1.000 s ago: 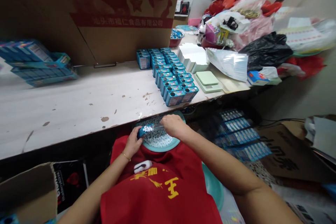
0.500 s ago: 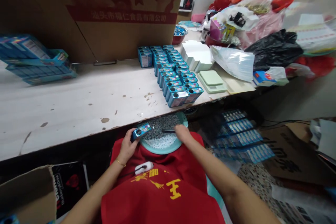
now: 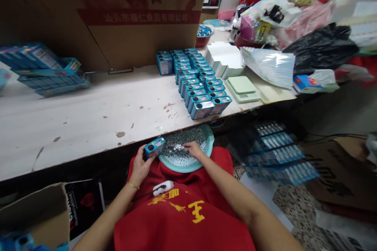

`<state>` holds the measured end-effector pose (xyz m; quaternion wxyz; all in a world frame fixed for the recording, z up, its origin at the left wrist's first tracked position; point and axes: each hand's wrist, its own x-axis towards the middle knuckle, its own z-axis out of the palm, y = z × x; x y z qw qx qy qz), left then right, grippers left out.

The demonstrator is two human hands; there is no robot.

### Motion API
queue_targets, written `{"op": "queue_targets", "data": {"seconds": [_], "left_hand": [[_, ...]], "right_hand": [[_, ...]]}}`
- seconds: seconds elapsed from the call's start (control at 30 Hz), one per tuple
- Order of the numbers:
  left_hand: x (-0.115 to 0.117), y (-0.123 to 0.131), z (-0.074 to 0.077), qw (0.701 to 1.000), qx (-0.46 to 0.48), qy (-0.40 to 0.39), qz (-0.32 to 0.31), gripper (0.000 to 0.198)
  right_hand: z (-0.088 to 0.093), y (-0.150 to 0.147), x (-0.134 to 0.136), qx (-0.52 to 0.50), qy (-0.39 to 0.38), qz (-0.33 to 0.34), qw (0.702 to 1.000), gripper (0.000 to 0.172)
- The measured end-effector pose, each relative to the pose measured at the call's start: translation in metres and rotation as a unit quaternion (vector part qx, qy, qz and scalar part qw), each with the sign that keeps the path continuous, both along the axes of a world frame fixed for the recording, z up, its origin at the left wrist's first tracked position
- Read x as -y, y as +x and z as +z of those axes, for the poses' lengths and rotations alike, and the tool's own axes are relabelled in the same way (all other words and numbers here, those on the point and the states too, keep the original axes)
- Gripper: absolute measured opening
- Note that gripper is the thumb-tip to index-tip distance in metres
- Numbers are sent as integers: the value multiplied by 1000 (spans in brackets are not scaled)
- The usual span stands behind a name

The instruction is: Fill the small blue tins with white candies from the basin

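My left hand [image 3: 140,168] is closed around a small blue tin [image 3: 154,147] with a dark round opening in its top, held at the left rim of a turquoise basin [image 3: 210,147]. White pellets [image 3: 182,160] fill the basin, which rests on my lap. Above them, my right hand [image 3: 194,150] pinches a small spoon [image 3: 178,148] heaped with pellets; the spoon itself is mostly covered by its load and my fingers. A gap separates the spoon from the tin. Rows of similar blue tins [image 3: 202,110] stand upright on the table behind the basin.
A pale green scale [image 3: 242,85] and stacked white cards [image 3: 225,57] lie right of the tins. Blue display boxes [image 3: 53,68] sit at the table's left. Plastic bags crowd the back right. An open carton [image 3: 38,208] stands low left; stacked blue packs [image 3: 277,149] are low right.
My right hand has shifted slightly left, and the spoon now shows a heap of white pellets, where a dark handle showed before. The tin has moved slightly left.
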<state>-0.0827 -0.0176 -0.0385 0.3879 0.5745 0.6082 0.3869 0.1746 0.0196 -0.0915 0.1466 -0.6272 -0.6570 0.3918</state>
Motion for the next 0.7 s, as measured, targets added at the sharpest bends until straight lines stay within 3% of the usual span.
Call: {"op": "queue_targets", "data": {"seconds": [0.17,0.27,0.47,0.7], "left_hand": [[-3,10,-1,999,-29,19,-25,43],[-4,18,-3,996,-49,33,-61,40],[-5,29,-6,987,-83,64,-118,41],[-5,29,-6,983,-102,81,-131,42]], "right_hand": [[61,41,8,-30,28,38,998,35],[101,48,10,-2,69,72,995,34],[147,19,6,131,67,161,976,41],[188,-19,7,324,71,201,922,31]]}}
